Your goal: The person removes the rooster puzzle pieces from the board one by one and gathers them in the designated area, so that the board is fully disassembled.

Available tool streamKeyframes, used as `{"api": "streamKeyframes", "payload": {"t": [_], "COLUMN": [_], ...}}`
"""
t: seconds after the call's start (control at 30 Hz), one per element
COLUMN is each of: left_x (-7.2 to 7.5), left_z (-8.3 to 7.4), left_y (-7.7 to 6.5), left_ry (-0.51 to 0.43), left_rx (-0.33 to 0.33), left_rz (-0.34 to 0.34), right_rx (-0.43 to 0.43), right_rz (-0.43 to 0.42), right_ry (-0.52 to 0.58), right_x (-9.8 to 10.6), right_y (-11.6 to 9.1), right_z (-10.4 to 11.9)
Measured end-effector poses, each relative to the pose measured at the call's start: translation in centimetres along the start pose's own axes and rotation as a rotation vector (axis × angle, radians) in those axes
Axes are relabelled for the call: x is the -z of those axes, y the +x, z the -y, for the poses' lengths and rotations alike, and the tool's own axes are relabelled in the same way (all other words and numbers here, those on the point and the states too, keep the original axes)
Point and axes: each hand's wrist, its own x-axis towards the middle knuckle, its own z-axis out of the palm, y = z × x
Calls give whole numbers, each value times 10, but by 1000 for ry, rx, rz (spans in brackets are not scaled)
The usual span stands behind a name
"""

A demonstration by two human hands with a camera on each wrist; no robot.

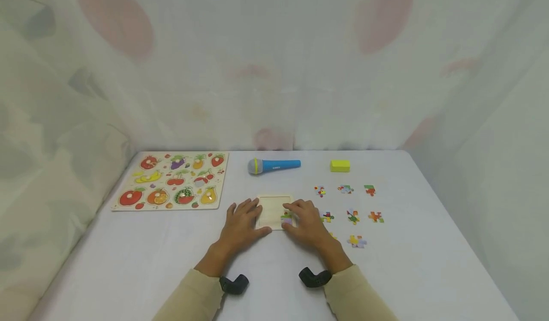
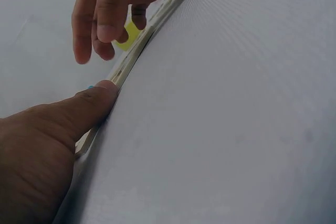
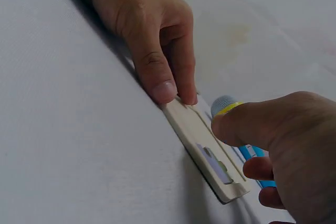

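Observation:
A small square wooden puzzle tray (image 1: 269, 211) lies in front of me, its frame raised round a shallow recess. My left hand (image 1: 241, 223) holds its left side, thumb along the near edge and fingers at the left rim. A purple and green puzzle piece (image 1: 286, 218) lies in the near right corner of the recess; the right wrist view shows this piece (image 3: 212, 163) flat against the frame. Over that corner is my right hand (image 1: 309, 223), thumb and fingers parted, with nothing between them. In the right wrist view its fingers are clear of the piece.
Several loose puzzle pieces (image 1: 353, 216) are spread right of the tray, one partly hidden by the right hand. Behind stand a blue toy microphone (image 1: 279, 165) and a yellow block (image 1: 340, 166). A fruit puzzle board (image 1: 171, 182) lies at the back left.

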Motion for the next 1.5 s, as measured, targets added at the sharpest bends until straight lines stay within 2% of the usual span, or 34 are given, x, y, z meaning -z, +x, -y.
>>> {"api": "streamKeyframes", "payload": {"t": [0.2,0.3,0.47,0.87,1.1,1.5], "left_x": [-1,-1,-1,-1,-2,-2], "left_z": [0,0,0,1,1,2], "left_y": [0,0,0,0,1,1], "left_ry": [6,4,5,2,8,15], "left_rx": [-1,-3,-5,3,10,-2], "left_rz": [7,4,3,10,20,5], "right_rx": [-79,-67,-24,-61,-61,-44], "right_rz": [80,98,92,85,94,91], "right_ry": [-46,-87,-108,17,-44,-58], "right_x": [0,-1,-1,0,-2,-5], "right_y": [-3,-4,-5,-6,-3,-2], "right_z": [5,5,5,9,8,9]}}
